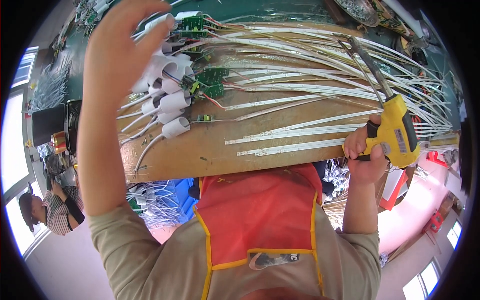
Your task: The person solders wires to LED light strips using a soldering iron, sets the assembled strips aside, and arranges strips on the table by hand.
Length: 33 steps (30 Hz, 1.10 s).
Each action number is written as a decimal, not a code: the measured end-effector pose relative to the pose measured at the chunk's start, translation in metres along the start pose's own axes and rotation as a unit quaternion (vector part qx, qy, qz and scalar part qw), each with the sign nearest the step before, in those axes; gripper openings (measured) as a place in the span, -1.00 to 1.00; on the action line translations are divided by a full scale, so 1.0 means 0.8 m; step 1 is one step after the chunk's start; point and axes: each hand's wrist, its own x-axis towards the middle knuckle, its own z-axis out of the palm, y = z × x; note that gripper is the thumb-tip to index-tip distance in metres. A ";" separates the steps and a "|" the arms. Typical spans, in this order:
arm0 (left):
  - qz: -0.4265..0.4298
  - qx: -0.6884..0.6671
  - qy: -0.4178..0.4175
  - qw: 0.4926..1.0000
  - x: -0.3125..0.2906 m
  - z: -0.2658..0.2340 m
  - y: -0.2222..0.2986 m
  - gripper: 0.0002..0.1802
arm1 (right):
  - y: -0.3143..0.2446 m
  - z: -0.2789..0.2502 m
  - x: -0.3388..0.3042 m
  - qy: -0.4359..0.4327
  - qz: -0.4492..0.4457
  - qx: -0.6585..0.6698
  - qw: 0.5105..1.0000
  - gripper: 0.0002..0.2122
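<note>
Left of two hands (117,52): raised over the far left part of the desk, thumb and fingers parted wide, blurred, in front of a cluster of white tubes (176,127); contact with these impossible to tell. Right of the hands (367,165): closed around the grip of a yellow soldering gun (398,131), at the near right of the desk, long metal barrel pointing up and away, a thin rod alongside, above the light strips (305,90). Light strips: white, long, narrow, many, fanned across the brown board (200,157) on the green desk (265,7), bunched at the right; a few loose ends near the front edge. Green circuit boards (212,79): between tubes and strips, joined by thin red and pale wires. White cables (144,151): running from the tubes, toward the left. Metal dish (358,11): far right corner. Red apron (260,212) with yellow edging: worn, just below the desk. Blue crate (185,197): under the desk, beside more white cables. Co-worker (59,212): striped top, at left.
</note>
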 end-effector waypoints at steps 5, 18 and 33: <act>-0.039 0.114 -0.105 0.987 0.117 0.075 -0.126 -0.41 | 0.003 -0.003 -0.004 0.007 0.013 -0.005 1.000 -0.38; -0.100 -0.022 -0.052 0.993 0.126 0.064 -0.116 -0.62 | 0.003 -0.006 -0.006 -0.006 0.031 -0.007 0.999 -0.27; -0.164 -0.322 -0.100 0.927 -0.197 -0.057 0.032 -0.86 | 0.001 -0.007 -0.006 0.001 0.007 -0.003 1.000 -0.31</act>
